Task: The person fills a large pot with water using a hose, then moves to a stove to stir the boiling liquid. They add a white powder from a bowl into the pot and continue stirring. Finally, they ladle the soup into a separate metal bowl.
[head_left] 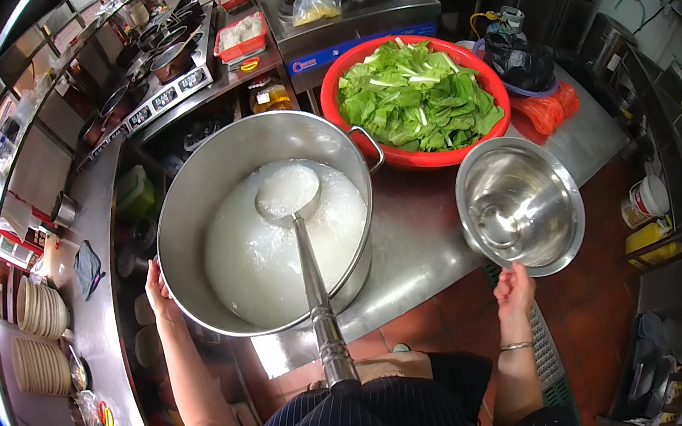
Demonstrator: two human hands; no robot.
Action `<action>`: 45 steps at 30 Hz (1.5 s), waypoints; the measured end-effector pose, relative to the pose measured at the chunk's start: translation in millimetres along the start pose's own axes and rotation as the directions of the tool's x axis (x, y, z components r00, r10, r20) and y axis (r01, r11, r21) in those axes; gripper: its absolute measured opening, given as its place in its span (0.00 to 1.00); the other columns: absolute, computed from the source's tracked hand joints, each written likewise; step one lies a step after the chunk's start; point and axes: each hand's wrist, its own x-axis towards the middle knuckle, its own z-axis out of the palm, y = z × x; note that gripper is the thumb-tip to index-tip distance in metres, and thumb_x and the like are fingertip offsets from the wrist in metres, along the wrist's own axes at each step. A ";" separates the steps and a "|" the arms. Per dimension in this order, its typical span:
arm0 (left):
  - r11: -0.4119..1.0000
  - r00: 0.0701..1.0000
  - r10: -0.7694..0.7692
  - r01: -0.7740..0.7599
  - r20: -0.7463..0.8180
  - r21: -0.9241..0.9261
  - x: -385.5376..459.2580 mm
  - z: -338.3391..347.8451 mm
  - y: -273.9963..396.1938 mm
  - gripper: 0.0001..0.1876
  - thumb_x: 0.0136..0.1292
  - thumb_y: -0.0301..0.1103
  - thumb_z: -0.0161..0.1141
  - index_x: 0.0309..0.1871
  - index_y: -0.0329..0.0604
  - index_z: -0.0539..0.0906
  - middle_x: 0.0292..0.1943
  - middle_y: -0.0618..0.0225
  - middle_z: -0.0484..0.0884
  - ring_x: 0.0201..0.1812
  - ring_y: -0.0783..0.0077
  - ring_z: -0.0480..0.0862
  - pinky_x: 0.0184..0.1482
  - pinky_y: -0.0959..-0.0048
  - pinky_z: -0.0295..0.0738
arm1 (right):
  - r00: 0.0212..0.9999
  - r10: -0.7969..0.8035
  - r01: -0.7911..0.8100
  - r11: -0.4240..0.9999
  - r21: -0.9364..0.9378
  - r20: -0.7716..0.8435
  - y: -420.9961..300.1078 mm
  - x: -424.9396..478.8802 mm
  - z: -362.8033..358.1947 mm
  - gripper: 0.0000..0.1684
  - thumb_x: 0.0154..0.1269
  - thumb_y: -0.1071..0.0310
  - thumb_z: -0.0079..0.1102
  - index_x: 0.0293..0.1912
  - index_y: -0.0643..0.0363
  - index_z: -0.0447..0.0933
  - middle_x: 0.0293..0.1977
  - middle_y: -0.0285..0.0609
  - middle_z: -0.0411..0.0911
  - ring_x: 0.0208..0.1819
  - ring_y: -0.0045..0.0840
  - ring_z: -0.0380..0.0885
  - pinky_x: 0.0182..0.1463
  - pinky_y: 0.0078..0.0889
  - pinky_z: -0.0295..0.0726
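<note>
My right hand [514,296] grips the near rim of a shiny stainless steel bowl [513,194]. The bowl is tilted so its inside faces me, and nothing shows in it. Against the left outer side of a large metal stockpot [199,189] is my left hand [159,294]; its grip is partly hidden by the pot. Cloudy whitish liquid [244,264] fills the lower part of the pot. A long-handled metal ladle [311,269] leans over the near rim, its cup full of something white. Behind the pot and bowl, a red plastic basin [331,100] holds cut leafy greens [421,98].
The pot and basin stand on a steel worktable [420,226]. An orange plastic bag [548,105] and a black bag [519,60] lie at its far end. Stove burners [164,95] are at left, stacked plates [41,308] lower left. Red tile floor [571,333] lies right.
</note>
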 end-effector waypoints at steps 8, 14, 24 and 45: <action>1.000 1.000 0.023 -0.023 -0.021 0.021 -4.7 14.6 -9.0 0.13 0.68 0.41 0.46 0.32 0.44 0.73 0.11 0.82 0.58 0.07 0.87 0.53 0.07 0.86 0.46 | 0.943 0.092 -0.116 0.992 0.058 0.321 47.3 -47.7 31.6 0.21 0.64 0.49 0.49 0.33 0.58 0.74 0.22 0.36 0.72 0.12 0.15 0.61 0.14 0.16 0.55; 0.999 0.999 0.029 -0.028 -0.024 0.025 -4.2 24.8 -13.9 0.13 0.68 0.42 0.45 0.32 0.44 0.73 0.10 0.82 0.57 0.07 0.87 0.53 0.07 0.86 0.46 | 0.890 0.177 -0.048 0.952 -0.301 0.420 52.8 -33.5 129.4 0.18 0.66 0.51 0.47 0.39 0.56 0.74 0.26 0.33 0.75 0.18 0.12 0.64 0.17 0.15 0.57; 0.997 0.994 0.072 -0.070 -0.077 0.030 -3.4 11.4 -11.8 0.13 0.68 0.41 0.47 0.30 0.45 0.73 0.10 0.84 0.56 0.07 0.90 0.52 0.08 0.87 0.44 | 0.987 0.099 -0.086 0.991 -0.104 0.125 77.9 99.9 279.3 0.19 0.66 0.49 0.45 0.35 0.56 0.69 0.26 0.38 0.75 0.16 0.15 0.61 0.17 0.21 0.60; 0.999 0.998 0.029 -0.027 -0.050 0.043 -5.8 -41.5 3.2 0.14 0.69 0.40 0.43 0.27 0.46 0.71 0.08 0.83 0.55 0.07 0.89 0.53 0.08 0.87 0.47 | 0.897 0.236 -0.173 0.965 -0.195 0.375 153.6 -23.1 169.7 0.21 0.62 0.52 0.52 0.48 0.54 0.67 0.33 0.36 0.74 0.19 0.14 0.62 0.20 0.15 0.62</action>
